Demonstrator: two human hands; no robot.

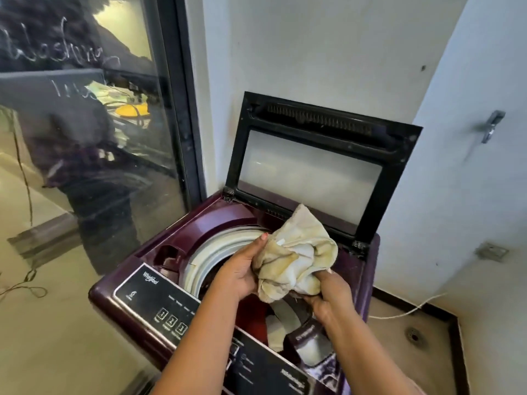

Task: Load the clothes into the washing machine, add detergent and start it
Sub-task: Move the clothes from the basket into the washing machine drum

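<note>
A maroon top-loading washing machine (pixel 199 223) stands in the corner with its glass lid (pixel 310 172) raised against the wall. Over the open drum I hold a crumpled cream cloth (pixel 296 255) with yellowish stains. My left hand (pixel 242 269) grips its left side, thumb up along the fabric. My right hand (pixel 328 297) grips its lower right end. Down in the drum lie a red garment (pixel 253 317) and white fabric (pixel 276 326). The black control panel (pixel 159 297) runs along the machine's near edge, partly hidden by my forearms.
A dark-framed glass door (pixel 94 138) with reflections stands to the left of the machine. White walls close in behind and to the right. A white cable (pixel 410 309) runs along the floor at right, near a floor drain (pixel 413 334). A thin wire (pixel 28 286) lies on the floor at left.
</note>
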